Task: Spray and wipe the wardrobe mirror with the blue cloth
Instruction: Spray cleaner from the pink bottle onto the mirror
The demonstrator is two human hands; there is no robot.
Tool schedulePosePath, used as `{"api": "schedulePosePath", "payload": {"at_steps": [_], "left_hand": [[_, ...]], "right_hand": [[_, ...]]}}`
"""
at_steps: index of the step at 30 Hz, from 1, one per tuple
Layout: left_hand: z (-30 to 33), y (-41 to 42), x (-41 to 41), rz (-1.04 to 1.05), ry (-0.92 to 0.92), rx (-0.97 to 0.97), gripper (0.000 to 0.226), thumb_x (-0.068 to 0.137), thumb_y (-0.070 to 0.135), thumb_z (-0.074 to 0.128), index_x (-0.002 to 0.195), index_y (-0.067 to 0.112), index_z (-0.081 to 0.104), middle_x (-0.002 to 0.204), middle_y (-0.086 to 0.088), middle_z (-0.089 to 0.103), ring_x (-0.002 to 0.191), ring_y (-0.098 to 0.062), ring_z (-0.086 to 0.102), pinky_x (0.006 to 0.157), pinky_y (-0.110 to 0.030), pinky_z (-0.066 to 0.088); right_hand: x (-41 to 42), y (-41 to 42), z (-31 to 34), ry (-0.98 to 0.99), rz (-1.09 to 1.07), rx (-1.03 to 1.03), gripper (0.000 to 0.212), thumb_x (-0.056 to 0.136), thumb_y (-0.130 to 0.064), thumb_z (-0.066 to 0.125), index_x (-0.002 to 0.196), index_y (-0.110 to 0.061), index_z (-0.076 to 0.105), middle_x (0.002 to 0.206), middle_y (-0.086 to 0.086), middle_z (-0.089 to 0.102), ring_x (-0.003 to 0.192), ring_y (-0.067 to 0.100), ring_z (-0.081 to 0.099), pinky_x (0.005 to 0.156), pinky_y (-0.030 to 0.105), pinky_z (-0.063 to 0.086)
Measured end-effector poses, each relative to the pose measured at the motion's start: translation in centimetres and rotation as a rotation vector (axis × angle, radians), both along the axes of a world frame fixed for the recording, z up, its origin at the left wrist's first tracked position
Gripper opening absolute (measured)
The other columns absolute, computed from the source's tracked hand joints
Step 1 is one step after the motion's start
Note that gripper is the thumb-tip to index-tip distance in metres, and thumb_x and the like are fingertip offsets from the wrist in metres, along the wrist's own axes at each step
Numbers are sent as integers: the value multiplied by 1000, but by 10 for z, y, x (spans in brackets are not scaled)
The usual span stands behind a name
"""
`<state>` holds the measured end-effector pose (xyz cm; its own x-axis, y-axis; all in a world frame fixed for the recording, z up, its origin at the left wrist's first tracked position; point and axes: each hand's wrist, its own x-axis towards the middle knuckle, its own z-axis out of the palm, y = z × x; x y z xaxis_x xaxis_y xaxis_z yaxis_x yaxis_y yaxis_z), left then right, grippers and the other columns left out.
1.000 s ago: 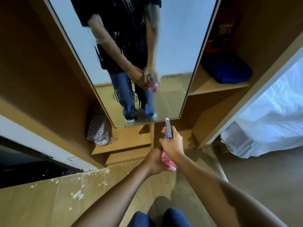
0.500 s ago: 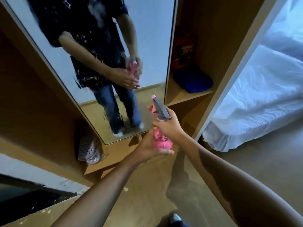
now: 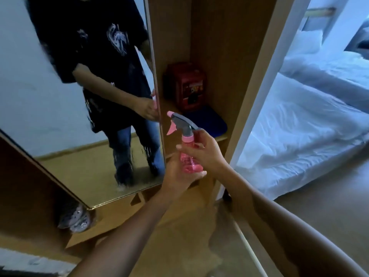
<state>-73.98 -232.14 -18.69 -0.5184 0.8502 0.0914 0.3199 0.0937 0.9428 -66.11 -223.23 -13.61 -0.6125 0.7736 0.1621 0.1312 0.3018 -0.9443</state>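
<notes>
Dim indoor light with a cool blue cast; the white bed (image 3: pixel 311 124) at right is brightest. Wide-angle distortion bends the mirror (image 3: pixel 60 116) edges. Overall soft motion blur; the floor (image 3: pixel 179 236) carries faint forearm shadows.

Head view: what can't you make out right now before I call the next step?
- Spray bottle: liquid level unreadable; the left hand and right hand cover most of its body.
- Blue cloth on the shelf: its front lies behind the bottle's grey head, its back in shadow.
- Red box: label too blurred to read.
- Mirror: top and left side cut off by the frame edges.
</notes>
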Motion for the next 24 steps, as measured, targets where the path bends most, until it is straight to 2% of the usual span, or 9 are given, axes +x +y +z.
{"api": "schedulePosePath", "payload": {"at_steps": [1,3,5,8,10,13,17,20,24], "left_hand": [[1,12,3,28,3,7,83,62,15,90,132,15,47,117,5,60,106,-13,61,84,-17,49],[5,35,11,79,72,10,80,60,30,90,128,18,49,115,5,62,105,-13,63,89,-27,53],[1,55,12,105,151,-22,85,56,49,85,127,22,46,113,8,61,104,-9,62,94,-28,52],[4,74,9,82,151,-78,91,52,64,79,128,29,43,114,10,59,105,-10,61,93,-30,54],[4,82,4,60,150,-45,73,62,52,81,122,24,49,108,8,62,101,-10,63,91,-28,54],[5,88,-7,56,158,-2,44,75,22,81,112,14,58,100,11,62,96,3,59,83,-9,46],[3,101,-24,70,61,-32,40,76,17,80,108,29,58,104,8,65,96,3,61,83,-7,45],[2,116,-39,98,21,-62,44,75,18,81,112,22,58,102,6,68,96,-1,64,88,-17,51],[-7,142,-64,184,5,-68,50,69,19,86,104,34,53,97,13,66,92,5,62,81,-9,46]], "right_hand": [[3,10,1,-14,3,52,48,77,-31,79,118,-15,59,104,-6,67,95,7,65,82,20,53],[6,34,5,-31,5,76,46,79,-30,78,119,-14,62,102,-8,69,92,5,67,80,21,55],[8,55,9,-43,39,69,42,79,-30,78,117,-16,65,98,-9,70,88,4,69,79,25,58],[10,78,16,-22,91,52,32,82,-26,76,111,-14,68,94,-6,72,83,7,70,76,27,59],[11,93,20,11,135,16,23,85,-18,73,106,-12,69,94,-2,72,82,7,70,73,25,58],[7,110,23,27,200,-34,13,89,-10,67,99,-17,67,96,4,71,83,12,70,70,27,58],[-13,130,15,-6,220,-20,11,92,-5,60,99,-12,64,100,12,70,87,18,68,79,31,56],[-34,146,7,-33,245,-15,11,93,-6,59,103,-4,63,101,15,69,93,28,66,86,42,54],[-63,170,-5,-61,306,10,17,95,-6,56,111,-5,62,104,9,69,96,23,66,89,42,54]]}}
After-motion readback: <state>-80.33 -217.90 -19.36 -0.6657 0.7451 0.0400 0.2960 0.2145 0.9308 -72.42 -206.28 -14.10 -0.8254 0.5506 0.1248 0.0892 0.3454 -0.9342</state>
